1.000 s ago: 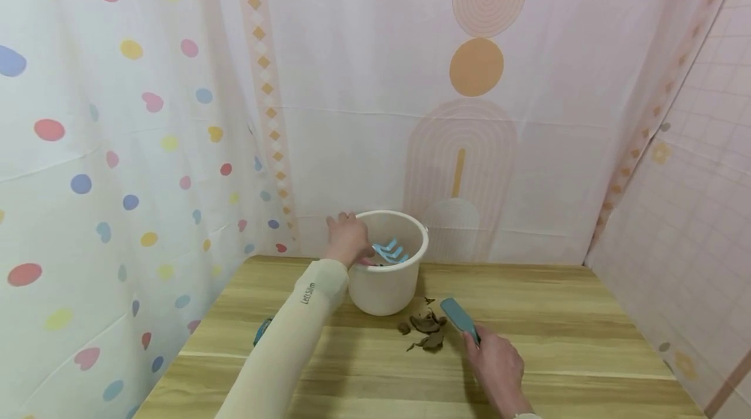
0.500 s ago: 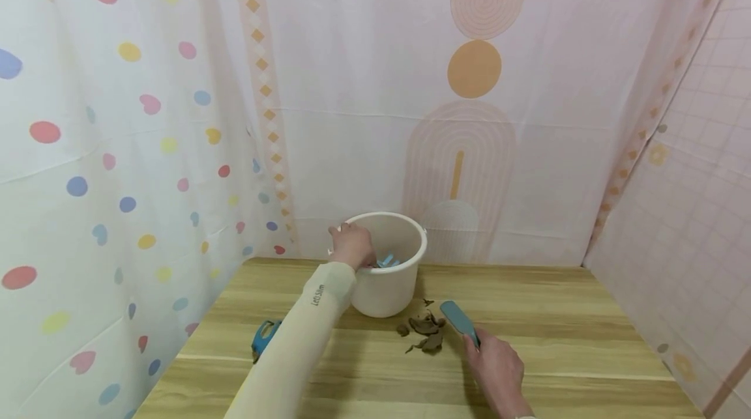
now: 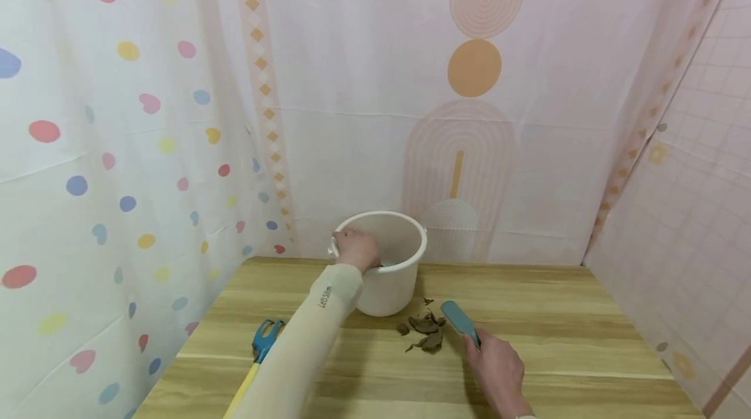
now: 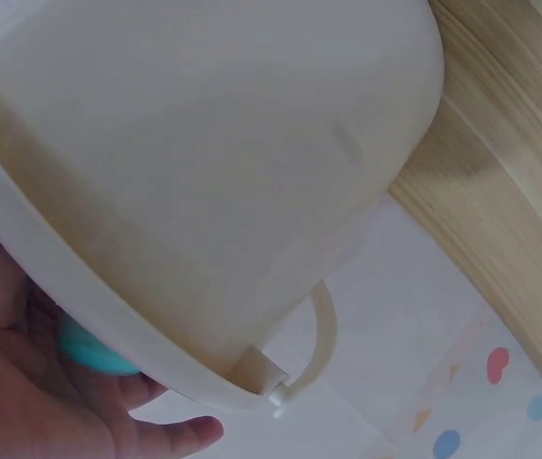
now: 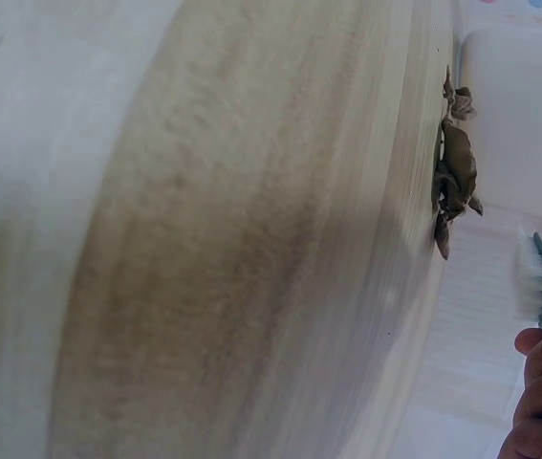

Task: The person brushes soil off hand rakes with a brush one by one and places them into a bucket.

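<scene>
My left hand (image 3: pixel 358 248) reaches over the near-left rim into a white bucket (image 3: pixel 384 292). In the left wrist view a rounded teal piece of a hand rake (image 4: pixel 97 349) shows between the fingers, just behind the bucket's rim; its tines are hidden now. My right hand (image 3: pixel 495 363) holds a brush (image 3: pixel 459 318) by its blue-grey handle, thumb along it. White bristles (image 5: pixel 531 282) show on the brush in the right wrist view. Dry brown leaves (image 3: pixel 428 328) lie on the table between the brush and the bucket.
A tool with a blue pronged head (image 3: pixel 266 339) and yellow handle lies at the left, partly under my left sleeve. The wooden table (image 3: pixel 563 315) ends at patterned curtains (image 3: pixel 352 113) behind and on both sides. The bucket's handle (image 4: pixel 325 330) hangs at its side.
My left hand has sunk into the bucket and shifted slightly right, taking the rake's light-blue tines out of sight. More of the blue and yellow tool shows. The right hand stays still.
</scene>
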A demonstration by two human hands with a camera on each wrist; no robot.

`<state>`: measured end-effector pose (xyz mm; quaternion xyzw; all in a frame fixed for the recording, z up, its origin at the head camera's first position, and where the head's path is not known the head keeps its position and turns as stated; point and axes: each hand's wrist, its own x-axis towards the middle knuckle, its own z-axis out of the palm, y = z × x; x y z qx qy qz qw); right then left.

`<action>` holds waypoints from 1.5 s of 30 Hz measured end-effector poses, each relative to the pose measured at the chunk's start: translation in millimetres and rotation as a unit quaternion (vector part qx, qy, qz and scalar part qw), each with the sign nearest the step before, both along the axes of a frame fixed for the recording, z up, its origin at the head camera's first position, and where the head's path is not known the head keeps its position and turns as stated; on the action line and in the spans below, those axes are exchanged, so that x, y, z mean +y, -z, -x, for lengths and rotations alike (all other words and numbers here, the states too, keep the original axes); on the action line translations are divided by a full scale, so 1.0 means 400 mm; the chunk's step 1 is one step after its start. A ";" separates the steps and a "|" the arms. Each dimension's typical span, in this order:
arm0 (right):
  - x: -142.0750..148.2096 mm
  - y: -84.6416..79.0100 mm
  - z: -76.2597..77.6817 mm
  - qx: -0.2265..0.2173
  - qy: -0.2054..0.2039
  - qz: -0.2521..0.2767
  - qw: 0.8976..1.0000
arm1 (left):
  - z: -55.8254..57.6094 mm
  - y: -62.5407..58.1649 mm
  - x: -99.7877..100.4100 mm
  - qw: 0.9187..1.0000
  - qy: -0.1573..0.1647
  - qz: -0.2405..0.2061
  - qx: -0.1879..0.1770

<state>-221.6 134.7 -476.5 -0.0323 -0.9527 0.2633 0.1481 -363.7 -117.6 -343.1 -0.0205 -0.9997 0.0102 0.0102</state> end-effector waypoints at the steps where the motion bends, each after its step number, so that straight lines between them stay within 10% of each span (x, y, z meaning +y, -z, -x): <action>1: 0.000 -0.001 0.000 0.000 0.000 -0.001 1.000 | -0.001 -0.001 0.000 1.000 0.000 0.000 -0.001; 22: 0.012 -0.021 0.002 0.002 -0.007 -0.004 1.000 | -0.034 -0.043 -0.080 0.995 0.034 -0.038 0.082; 32: 0.027 -0.035 0.014 0.009 0.000 -0.010 1.000 | -0.117 -0.079 -0.199 0.979 0.066 -0.096 0.165; 45: 0.042 -0.044 0.026 0.001 0.003 -0.006 1.000 | -0.192 -0.056 -0.290 0.967 0.048 -0.125 0.216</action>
